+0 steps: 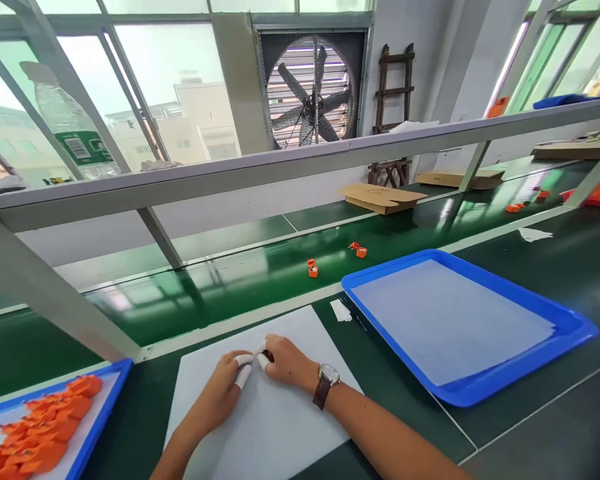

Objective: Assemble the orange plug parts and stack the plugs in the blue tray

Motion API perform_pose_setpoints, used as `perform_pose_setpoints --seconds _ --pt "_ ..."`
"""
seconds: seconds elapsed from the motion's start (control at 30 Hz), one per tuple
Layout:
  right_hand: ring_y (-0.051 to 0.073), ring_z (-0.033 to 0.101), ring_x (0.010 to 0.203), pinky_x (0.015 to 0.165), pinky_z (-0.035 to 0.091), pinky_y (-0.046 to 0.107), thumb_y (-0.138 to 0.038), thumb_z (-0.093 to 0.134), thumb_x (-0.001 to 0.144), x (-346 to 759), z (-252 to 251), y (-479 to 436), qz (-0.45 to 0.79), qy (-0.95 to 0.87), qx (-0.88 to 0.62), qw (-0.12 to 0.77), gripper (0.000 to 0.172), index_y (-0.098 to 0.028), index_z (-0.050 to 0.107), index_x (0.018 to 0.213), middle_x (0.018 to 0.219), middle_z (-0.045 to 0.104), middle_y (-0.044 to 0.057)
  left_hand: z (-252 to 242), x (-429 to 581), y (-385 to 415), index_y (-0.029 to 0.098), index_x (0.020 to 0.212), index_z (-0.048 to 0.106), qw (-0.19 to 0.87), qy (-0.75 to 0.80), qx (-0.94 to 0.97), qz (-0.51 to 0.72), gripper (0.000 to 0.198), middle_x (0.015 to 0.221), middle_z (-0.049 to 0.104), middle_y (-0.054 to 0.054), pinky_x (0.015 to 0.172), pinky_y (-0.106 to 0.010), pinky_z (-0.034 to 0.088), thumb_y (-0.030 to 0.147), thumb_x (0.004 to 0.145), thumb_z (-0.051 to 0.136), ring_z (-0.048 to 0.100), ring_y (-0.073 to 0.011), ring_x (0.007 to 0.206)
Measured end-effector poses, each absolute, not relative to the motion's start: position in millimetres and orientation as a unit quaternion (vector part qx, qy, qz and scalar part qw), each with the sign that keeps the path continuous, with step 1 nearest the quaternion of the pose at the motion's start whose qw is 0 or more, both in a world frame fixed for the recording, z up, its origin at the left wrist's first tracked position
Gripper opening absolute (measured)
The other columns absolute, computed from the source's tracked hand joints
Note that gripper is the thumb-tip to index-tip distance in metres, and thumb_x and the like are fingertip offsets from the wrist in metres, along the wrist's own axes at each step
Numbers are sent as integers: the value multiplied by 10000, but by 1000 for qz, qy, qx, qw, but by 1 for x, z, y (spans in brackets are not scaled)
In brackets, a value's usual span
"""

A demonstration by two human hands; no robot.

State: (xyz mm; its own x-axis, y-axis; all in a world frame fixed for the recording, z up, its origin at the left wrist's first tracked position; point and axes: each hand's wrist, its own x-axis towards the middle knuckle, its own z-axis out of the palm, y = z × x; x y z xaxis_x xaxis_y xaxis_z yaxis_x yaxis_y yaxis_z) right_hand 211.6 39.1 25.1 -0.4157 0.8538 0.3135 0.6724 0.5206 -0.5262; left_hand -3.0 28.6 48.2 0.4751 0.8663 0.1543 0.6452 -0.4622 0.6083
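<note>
Over a white sheet [260, 427] on the bench, my left hand [221, 393] and my right hand [287, 363] meet at the fingertips. White finger cots cover the thumb and index finger of each. My right hand's fingers are pinched together against the left fingertips; whatever lies between them, if anything, is too small to make out. The left fingers are closed too, with thumb and index near each other. A wristwatch [326, 385] with a dark strap is on my right wrist.
Orange parts [45, 427] fill a blue-rimmed tray [103, 423] at left. A blue tray [460, 396] lined with white paper lies at right, near white scraps [341, 310]. Small orange cases [313, 269] sit on the green conveyor belt [250, 270]. A metal rail [290, 160] crosses above.
</note>
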Motion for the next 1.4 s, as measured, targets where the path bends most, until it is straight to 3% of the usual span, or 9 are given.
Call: perform_pose_setpoints --seconds 0.13,0.33,0.6,0.73,0.83,1.0,1.13,1.3,1.4 --pt "154 517 687 613 383 273 -142 554 828 209 15 40 138 -829 -464 279 67 -151 620 817 907 600 51 60 15 82 219 1073 681 231 513 782 268 282 1081 692 -70 809 -377 554 288 847 528 661 -252 948" --pt "197 587 731 567 417 284 -178 613 748 209 8 43 116 -850 -444 259 146 -151 650 887 971 631 78 68 113 164 173 1141 667 317 498 766 255 382 1144 700 -81 955 -330 491 251 767 672 643 -235 1056" --pt "254 653 738 529 437 305 -225 600 744 209 6 46 97 -858 -430 262 186 -160 658 908 932 694 93 50 228 247 95 1138 612 306 577 721 230 536 1181 659 -180 920 -336 434 419 736 757 612 -294 1086" --pt "263 663 761 559 443 298 -197 582 769 208 7 48 108 -856 -438 254 155 -165 654 903 869 713 92 53 236 256 111 1012 648 317 588 702 248 448 1139 669 -170 920 -343 423 400 700 789 582 -326 1143" --pt "246 649 737 542 421 292 -188 596 734 211 10 47 116 -854 -434 262 206 -154 650 930 965 702 113 61 223 246 101 919 662 358 577 684 268 373 1060 689 -172 882 -355 456 383 708 785 606 -332 1092" --pt "253 614 777 642 436 330 -93 588 654 216 16 43 258 -805 -424 325 162 -151 621 802 979 658 113 82 174 189 94 1112 644 458 507 651 330 437 1126 680 -159 804 -332 533 442 848 643 675 -251 962" --pt "226 617 847 753 471 337 -98 514 790 218 19 46 366 -719 -427 409 142 -162 599 885 970 658 98 99 109 113 147 1242 611 528 435 612 398 490 1206 655 -125 766 -297 536 435 849 673 658 -210 954" --pt "163 662 667 535 520 266 -279 171 1022 219 24 54 536 -612 -381 439 419 -108 550 1073 974 685 149 89 41 30 192 1263 625 571 456 566 381 607 1188 666 -90 659 -266 511 325 708 830 639 -208 905" --pt "156 648 627 486 494 236 -481 311 1027 219 27 51 618 -570 -334 426 475 -94 585 1045 870 694 128 73 22 4 181 1233 644 569 489 554 361 570 1166 679 -85 755 -318 546 365 721 814 650 -239 958"
